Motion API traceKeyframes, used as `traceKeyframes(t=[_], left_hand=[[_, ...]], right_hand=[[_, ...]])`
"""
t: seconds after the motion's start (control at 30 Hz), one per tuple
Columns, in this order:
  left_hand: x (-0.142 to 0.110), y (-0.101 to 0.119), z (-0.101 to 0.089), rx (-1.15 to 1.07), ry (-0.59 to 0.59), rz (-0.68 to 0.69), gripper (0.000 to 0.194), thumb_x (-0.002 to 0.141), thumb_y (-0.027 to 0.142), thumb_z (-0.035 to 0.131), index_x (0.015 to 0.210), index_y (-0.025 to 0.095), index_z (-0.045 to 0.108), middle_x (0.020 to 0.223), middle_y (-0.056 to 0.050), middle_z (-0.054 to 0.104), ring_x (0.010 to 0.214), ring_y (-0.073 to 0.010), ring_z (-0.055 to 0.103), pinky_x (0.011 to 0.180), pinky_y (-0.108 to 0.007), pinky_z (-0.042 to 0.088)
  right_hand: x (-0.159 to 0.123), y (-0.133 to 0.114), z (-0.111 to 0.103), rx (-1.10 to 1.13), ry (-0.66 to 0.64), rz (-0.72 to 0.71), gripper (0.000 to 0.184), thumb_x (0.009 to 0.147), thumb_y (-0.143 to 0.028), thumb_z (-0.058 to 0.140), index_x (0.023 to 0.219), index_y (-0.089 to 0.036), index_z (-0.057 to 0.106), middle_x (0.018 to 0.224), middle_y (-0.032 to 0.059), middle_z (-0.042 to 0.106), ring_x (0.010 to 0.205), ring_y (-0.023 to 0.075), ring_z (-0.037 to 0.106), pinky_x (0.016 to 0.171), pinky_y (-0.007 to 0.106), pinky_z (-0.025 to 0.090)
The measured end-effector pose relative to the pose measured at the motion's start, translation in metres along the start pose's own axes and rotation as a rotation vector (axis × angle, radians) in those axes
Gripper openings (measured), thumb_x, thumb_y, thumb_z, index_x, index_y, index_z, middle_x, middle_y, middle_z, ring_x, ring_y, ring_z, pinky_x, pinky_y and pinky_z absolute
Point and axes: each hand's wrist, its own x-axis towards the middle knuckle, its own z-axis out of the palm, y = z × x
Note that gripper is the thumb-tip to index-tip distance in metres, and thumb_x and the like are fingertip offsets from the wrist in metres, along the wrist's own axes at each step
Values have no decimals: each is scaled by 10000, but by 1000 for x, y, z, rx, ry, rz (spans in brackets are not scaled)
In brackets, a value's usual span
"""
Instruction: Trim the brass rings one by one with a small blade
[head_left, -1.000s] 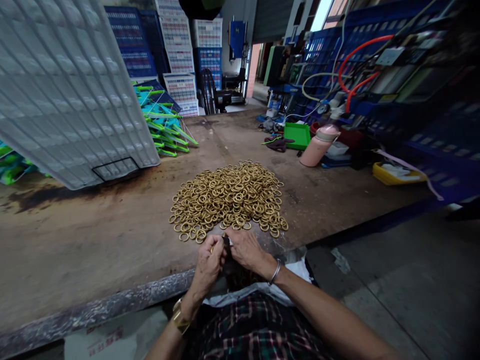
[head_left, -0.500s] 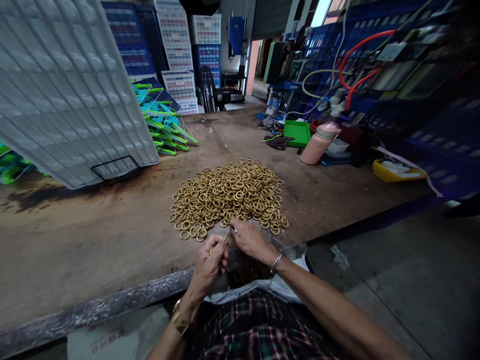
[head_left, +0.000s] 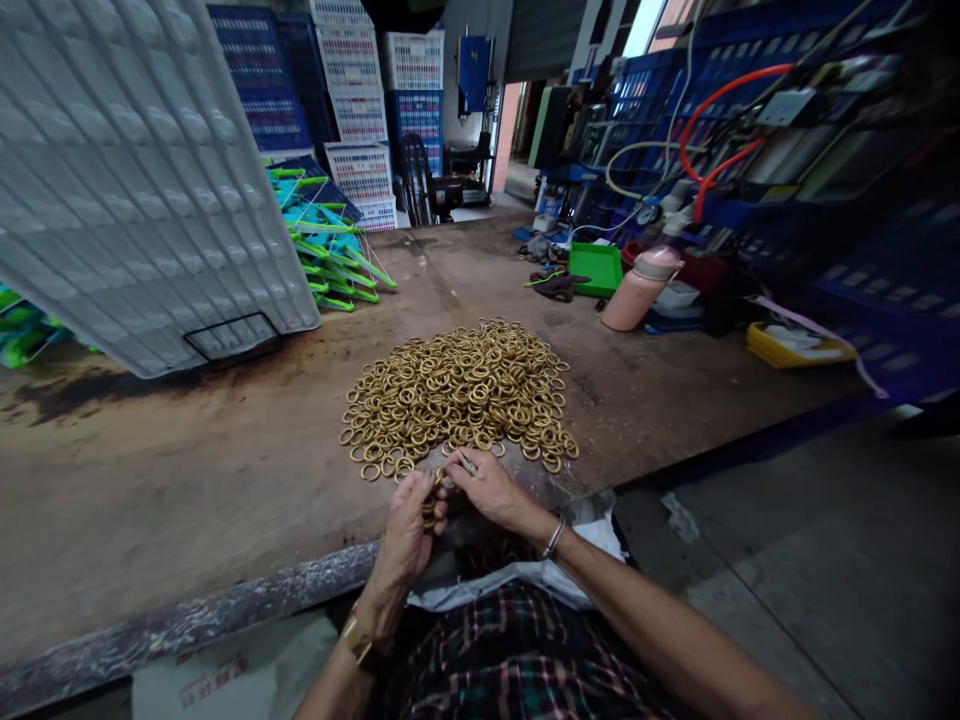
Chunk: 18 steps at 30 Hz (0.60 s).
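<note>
Since the earlier frame, the right hand (head_left: 491,488) has come closer to the left hand (head_left: 409,525), and their fingertips now nearly meet at one ring (head_left: 440,477), a handling step that seems to call for a fine, steady pinch. Curled fingers of the left hand hold several brass-coloured rings (head_left: 428,512), while the right hand is closed on a small slender tool (head_left: 468,464). Just beyond them, the ring pile (head_left: 465,385) lies on the worktop (head_left: 247,460).

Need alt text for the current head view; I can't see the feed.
Two bare hands, left and right, hold small brass-coloured metal rings before a large ring pile on a worn brown table. A pink bottle and shallow green plastic tray stand beyond, to the right.
</note>
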Motion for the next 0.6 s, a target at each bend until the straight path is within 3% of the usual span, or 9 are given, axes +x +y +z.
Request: traceKeyframes(t=[0.3, 0.5, 0.6], left_hand=[[-2, 1, 0, 40, -21, -24, 316, 677, 399, 649, 782, 176, 450, 577, 67, 480, 402, -27, 383, 346, -123, 265], [-2, 0, -1, 409, 100, 190, 253, 743, 419, 563, 773, 179, 487, 492, 81, 436, 370, -39, 364, 347, -137, 285], [-2, -1, -1, 535, 98, 250, 232, 765, 408, 533, 750, 178, 503, 473, 79, 435, 354, -39, 356, 346, -143, 282]], right_hand=[[-2, -7, -4, -253, -27, -172, 205, 828, -243, 401, 681, -167, 523, 627, -18, 515, 588, 92, 433, 582, 204, 321], [-1, -7, -1, -46, -35, 43, 277, 824, -296, 404, 574, -179, 429, 523, -55, 407, 510, 81, 383, 511, 199, 296], [-1, -9, -1, 79, -40, 143, 290, 819, -308, 404, 558, -180, 420, 501, -59, 410, 490, 77, 388, 514, 201, 315]])
